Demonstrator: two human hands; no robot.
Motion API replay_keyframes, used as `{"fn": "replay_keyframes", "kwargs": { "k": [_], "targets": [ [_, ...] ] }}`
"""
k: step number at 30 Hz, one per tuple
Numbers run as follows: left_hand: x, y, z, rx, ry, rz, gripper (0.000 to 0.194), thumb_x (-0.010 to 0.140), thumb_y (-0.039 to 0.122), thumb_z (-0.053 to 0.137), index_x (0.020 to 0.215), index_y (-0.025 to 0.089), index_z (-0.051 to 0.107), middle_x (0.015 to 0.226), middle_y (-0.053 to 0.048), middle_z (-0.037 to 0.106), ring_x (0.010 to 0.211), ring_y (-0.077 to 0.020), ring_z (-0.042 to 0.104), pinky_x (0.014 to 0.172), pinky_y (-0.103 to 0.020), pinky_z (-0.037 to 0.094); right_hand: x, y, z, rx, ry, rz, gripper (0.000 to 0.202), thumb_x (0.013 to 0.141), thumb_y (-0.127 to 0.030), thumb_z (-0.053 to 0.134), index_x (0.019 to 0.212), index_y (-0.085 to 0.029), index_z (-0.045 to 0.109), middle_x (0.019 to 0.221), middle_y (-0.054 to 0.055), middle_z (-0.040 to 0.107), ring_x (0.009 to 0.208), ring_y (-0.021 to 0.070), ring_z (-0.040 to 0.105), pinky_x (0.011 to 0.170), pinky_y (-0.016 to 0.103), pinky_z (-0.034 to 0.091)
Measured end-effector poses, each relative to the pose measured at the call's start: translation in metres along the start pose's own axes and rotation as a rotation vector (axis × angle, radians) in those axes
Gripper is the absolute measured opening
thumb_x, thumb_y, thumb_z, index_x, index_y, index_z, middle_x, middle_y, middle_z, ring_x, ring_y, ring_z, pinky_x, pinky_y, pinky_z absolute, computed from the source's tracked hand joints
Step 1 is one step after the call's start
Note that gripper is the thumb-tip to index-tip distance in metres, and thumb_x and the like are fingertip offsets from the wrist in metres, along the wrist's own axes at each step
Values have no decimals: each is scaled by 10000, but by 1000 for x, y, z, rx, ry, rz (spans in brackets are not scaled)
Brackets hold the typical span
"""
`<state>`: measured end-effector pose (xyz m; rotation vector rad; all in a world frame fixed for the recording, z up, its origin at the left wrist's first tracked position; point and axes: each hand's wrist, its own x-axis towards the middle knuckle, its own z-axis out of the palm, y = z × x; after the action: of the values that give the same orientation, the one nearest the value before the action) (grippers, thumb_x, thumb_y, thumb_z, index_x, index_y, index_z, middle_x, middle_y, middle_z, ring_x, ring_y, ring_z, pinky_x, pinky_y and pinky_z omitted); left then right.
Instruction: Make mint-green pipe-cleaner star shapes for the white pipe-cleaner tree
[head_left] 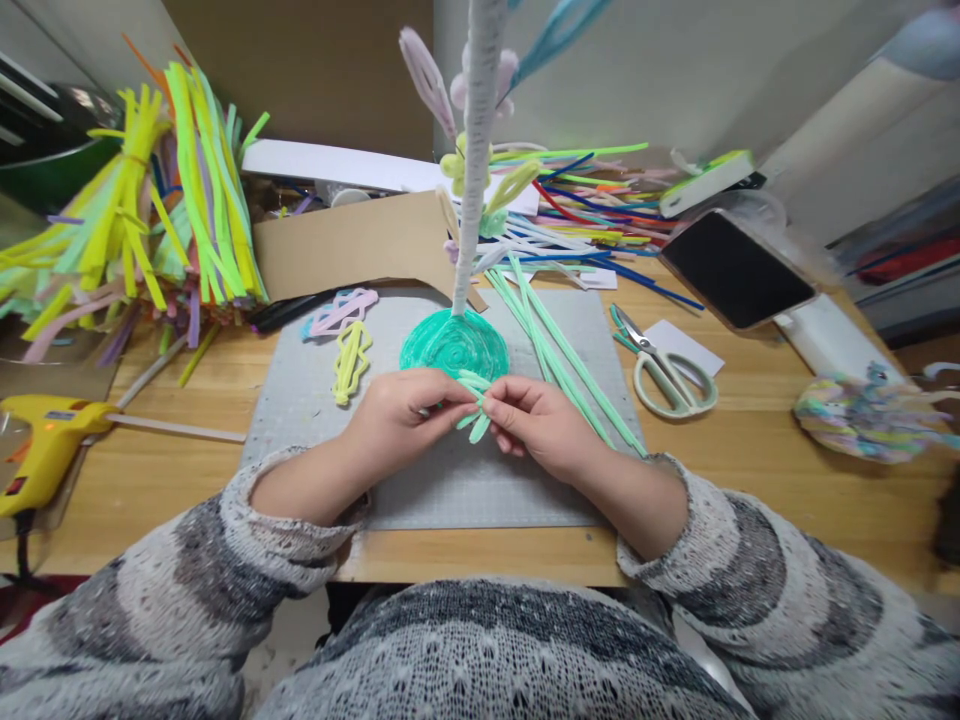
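Note:
My left hand (409, 415) and my right hand (536, 418) meet over the grey mat (450, 495), both pinching a small mint-green looped pipe-cleaner piece (478, 430). Just behind them lies a round green coiled base (454, 345), from which a white wrapped stem (478, 150) rises with pastel loops and flowers. Long mint pipe cleaners (570, 365) lie on the mat to the right. At the left of the mat rest a yellow zigzag piece (351, 362) and a pink and blue one (341, 312).
A yellow glue gun (52, 435) lies at the left, below bundled pipe cleaners (135, 200). Scissors (667, 375), a phone (737, 268) and a pastel bundle (862, 418) are at the right. Cardboard (352, 245) and loose pipe cleaners (592, 205) lie behind.

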<state>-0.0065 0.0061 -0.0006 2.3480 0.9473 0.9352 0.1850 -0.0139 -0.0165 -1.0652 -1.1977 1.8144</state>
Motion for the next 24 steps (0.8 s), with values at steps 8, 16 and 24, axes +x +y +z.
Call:
{"fn": "replay_keyframes", "kwargs": {
  "k": [8, 16, 24],
  "targets": [
    [-2, 2, 3, -132, 26, -33, 86, 845, 209, 647, 801, 167, 708, 718, -32, 731, 637, -113, 655, 591, -213, 486, -2, -2, 0, -28, -12, -58, 247, 834, -401, 643, 744, -187, 561, 498, -77, 481, 424, 54, 429, 403, 186, 290],
    [2, 1, 9, -593, 171, -479, 162, 750, 268, 717, 799, 144, 625, 678, 4, 636, 518, -86, 573, 454, -185, 493, -2, -4, -2, -9, 8, -103, 243, 815, -379, 663, 721, -184, 552, 505, -80, 478, 412, 49, 419, 389, 186, 270],
    [3, -3, 5, -492, 86, -423, 145, 753, 269, 717, 830, 147, 706, 788, -49, 718, 588, -101, 606, 523, -202, 512, -2, -4, -3, -51, -27, -84, 241, 830, -371, 644, 728, -176, 546, 488, -82, 481, 404, 46, 411, 388, 178, 262]
  ]
}}
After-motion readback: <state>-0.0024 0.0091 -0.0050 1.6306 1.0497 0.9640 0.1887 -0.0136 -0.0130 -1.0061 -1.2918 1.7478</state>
